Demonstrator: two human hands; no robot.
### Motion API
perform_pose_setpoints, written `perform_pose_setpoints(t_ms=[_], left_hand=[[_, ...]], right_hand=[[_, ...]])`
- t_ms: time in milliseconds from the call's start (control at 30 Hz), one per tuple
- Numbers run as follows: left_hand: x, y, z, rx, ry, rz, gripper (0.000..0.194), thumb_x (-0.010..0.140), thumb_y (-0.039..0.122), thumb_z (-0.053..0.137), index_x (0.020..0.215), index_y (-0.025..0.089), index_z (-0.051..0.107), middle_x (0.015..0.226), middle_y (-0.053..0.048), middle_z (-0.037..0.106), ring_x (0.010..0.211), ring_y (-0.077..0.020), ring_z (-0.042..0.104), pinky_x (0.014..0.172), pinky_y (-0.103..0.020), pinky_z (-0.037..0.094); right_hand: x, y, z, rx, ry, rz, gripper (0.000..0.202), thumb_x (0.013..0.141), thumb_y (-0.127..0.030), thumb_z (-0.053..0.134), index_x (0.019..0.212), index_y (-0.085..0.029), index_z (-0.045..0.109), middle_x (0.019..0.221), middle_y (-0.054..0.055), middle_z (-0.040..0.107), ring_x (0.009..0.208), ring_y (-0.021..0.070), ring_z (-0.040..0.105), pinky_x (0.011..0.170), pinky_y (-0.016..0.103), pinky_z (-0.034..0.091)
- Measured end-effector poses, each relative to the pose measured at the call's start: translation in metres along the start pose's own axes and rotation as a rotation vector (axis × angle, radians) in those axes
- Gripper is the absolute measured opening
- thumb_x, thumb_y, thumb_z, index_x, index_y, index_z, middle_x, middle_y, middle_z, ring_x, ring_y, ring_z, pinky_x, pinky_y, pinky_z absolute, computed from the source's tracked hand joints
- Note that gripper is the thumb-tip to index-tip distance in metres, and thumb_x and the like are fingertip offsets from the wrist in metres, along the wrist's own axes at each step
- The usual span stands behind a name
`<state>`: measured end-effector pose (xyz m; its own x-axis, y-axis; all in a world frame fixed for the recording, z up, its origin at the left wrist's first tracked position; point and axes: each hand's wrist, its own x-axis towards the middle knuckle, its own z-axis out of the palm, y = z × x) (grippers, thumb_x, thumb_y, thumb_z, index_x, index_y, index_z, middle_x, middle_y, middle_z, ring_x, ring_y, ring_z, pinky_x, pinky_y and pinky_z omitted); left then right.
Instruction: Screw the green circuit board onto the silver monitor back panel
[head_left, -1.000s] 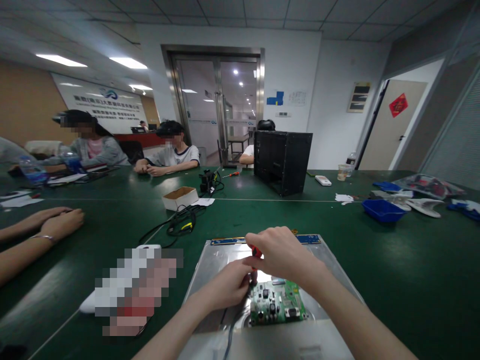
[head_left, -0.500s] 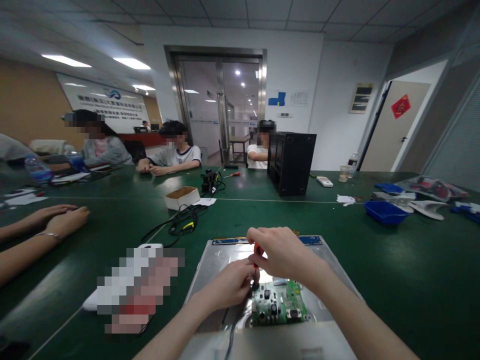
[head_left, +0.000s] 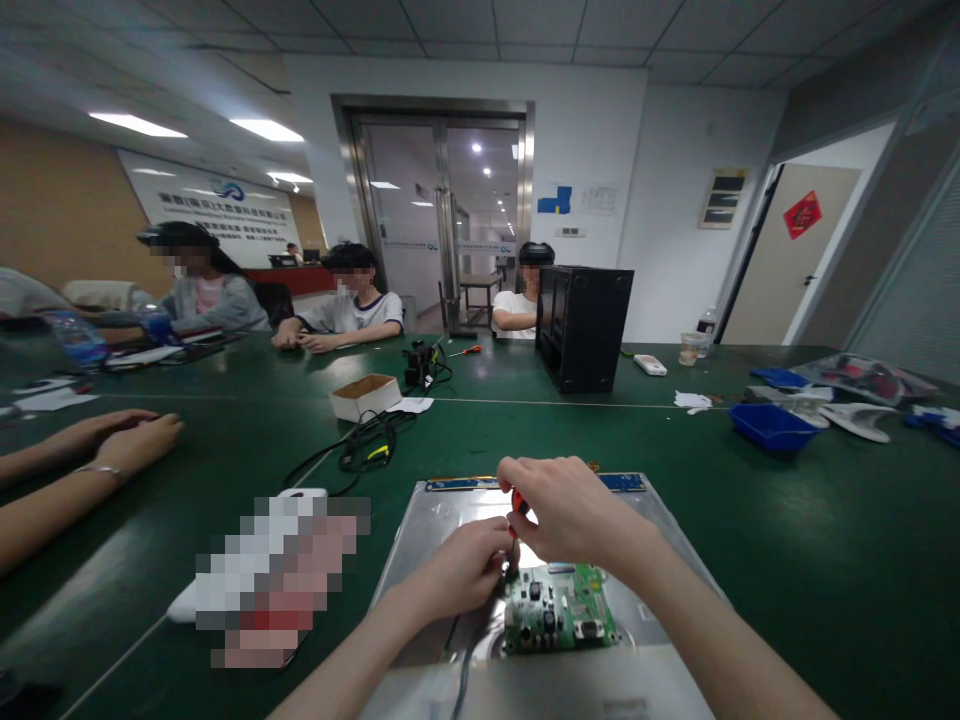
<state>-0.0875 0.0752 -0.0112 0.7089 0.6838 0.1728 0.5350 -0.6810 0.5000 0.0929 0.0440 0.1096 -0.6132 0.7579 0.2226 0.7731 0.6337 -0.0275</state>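
A flat silvery metal panel (head_left: 424, 530) lies on the table in front of me, with a green circuit board (head_left: 559, 605) on its near half. My right hand (head_left: 570, 510) is closed around the red and black handle of a screwdriver (head_left: 517, 503), held upright over the board's upper left corner. Against the lower part of the screwdriver, my left hand (head_left: 469, 565) has its fingers pinched together; its fingertips hide the tip. A dark cable (head_left: 463, 680) runs from under my left hand toward the near edge.
Beyond the panel stand a black computer case (head_left: 592, 330), a small open box (head_left: 365, 397) and black cables (head_left: 367, 440). A blue tray (head_left: 772, 426) is at right. Another person's hands (head_left: 139, 440) rest at left; several people sit across.
My right hand and the screwdriver handle have shifted very slightly, with the fingers turned a little around the handle. My left hand stays in place.
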Motion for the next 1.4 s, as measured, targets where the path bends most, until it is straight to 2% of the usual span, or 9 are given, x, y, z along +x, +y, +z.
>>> perform_pose_setpoints(t_ms=[333, 567, 667, 767, 900, 1000, 1133, 1233, 1400], left_hand=[[0.0, 0.009, -0.006, 0.048, -0.023, -0.071, 0.023, 0.067, -0.001, 0.045, 0.069, 0.018, 0.058, 0.07, 0.001, 0.056, 0.069, -0.0164, 0.051, 0.062, -0.024, 0.034], [0.0, 0.002, -0.001, 0.016, 0.006, -0.015, 0.023, 0.065, 0.001, 0.044, 0.072, 0.018, 0.057, 0.081, -0.001, 0.061, 0.076, -0.0178, 0.054, 0.069, -0.025, 0.039], [0.0, -0.001, 0.002, -0.018, 0.012, -0.01, 0.021, 0.066, 0.002, 0.044, 0.073, 0.017, 0.057, 0.084, -0.002, 0.062, 0.078, -0.0181, 0.055, 0.07, -0.025, 0.04], [-0.001, -0.001, 0.003, -0.006, 0.036, -0.038, 0.019, 0.069, 0.003, 0.045, 0.073, 0.017, 0.056, 0.082, -0.002, 0.062, 0.077, -0.0182, 0.055, 0.069, -0.025, 0.04], [-0.002, 0.004, -0.001, 0.037, 0.038, -0.036, 0.022, 0.068, 0.002, 0.044, 0.072, 0.018, 0.057, 0.082, -0.002, 0.062, 0.078, -0.0183, 0.056, 0.069, -0.025, 0.039], [-0.001, 0.006, -0.003, 0.059, 0.008, -0.038, 0.021, 0.067, 0.002, 0.043, 0.069, 0.018, 0.056, 0.077, -0.002, 0.06, 0.075, -0.0179, 0.054, 0.066, -0.025, 0.037], [0.0, 0.002, -0.001, 0.027, 0.01, -0.024, 0.021, 0.066, 0.002, 0.043, 0.072, 0.018, 0.056, 0.083, -0.002, 0.062, 0.078, -0.0184, 0.055, 0.07, -0.026, 0.039], [0.001, -0.002, 0.002, -0.009, 0.005, -0.005, 0.022, 0.067, 0.002, 0.043, 0.076, 0.018, 0.057, 0.088, -0.003, 0.063, 0.081, -0.019, 0.056, 0.073, -0.026, 0.041], [0.0, 0.0, 0.002, 0.016, 0.028, -0.038, 0.02, 0.069, 0.003, 0.044, 0.077, 0.018, 0.056, 0.087, -0.003, 0.063, 0.079, -0.0196, 0.057, 0.071, -0.027, 0.042]], right_hand=[[0.004, -0.002, 0.002, -0.089, 0.004, 0.082, 0.035, 0.093, -0.054, 0.052, 0.089, -0.022, 0.064, 0.076, 0.006, 0.072, 0.071, 0.0233, 0.068, 0.054, 0.027, 0.03], [0.004, -0.003, 0.004, -0.037, 0.027, 0.062, 0.008, 0.088, -0.029, 0.057, 0.09, -0.022, 0.061, 0.082, 0.001, 0.072, 0.071, 0.0179, 0.065, 0.052, 0.028, 0.025], [0.001, 0.0, 0.003, 0.027, 0.032, -0.009, 0.018, 0.079, -0.023, 0.064, 0.096, -0.023, 0.057, 0.091, -0.002, 0.071, 0.073, 0.015, 0.064, 0.051, 0.027, 0.025], [-0.001, 0.001, 0.002, 0.087, 0.037, -0.056, 0.017, 0.081, -0.029, 0.065, 0.095, -0.023, 0.058, 0.088, -0.002, 0.071, 0.074, 0.0159, 0.064, 0.053, 0.026, 0.027], [0.003, -0.002, 0.002, -0.019, 0.012, 0.074, 0.034, 0.091, -0.052, 0.055, 0.082, -0.021, 0.064, 0.077, 0.005, 0.072, 0.072, 0.0214, 0.067, 0.054, 0.028, 0.028], [0.005, -0.003, 0.004, -0.052, -0.008, 0.122, 0.032, 0.093, -0.046, 0.054, 0.077, -0.02, 0.066, 0.075, 0.007, 0.072, 0.072, 0.0231, 0.068, 0.055, 0.028, 0.029], [0.004, -0.002, 0.004, -0.003, -0.01, 0.08, 0.009, 0.087, -0.028, 0.058, 0.088, -0.022, 0.063, 0.08, 0.003, 0.073, 0.072, 0.0196, 0.067, 0.054, 0.027, 0.028], [0.0, -0.001, 0.002, 0.053, -0.014, 0.021, 0.019, 0.08, -0.022, 0.062, 0.099, -0.023, 0.058, 0.088, -0.001, 0.073, 0.075, 0.017, 0.066, 0.054, 0.026, 0.029], [-0.002, -0.002, -0.001, 0.036, 0.008, -0.003, 0.015, 0.084, -0.033, 0.062, 0.095, -0.023, 0.06, 0.086, 0.001, 0.073, 0.073, 0.0196, 0.067, 0.054, 0.026, 0.029]])
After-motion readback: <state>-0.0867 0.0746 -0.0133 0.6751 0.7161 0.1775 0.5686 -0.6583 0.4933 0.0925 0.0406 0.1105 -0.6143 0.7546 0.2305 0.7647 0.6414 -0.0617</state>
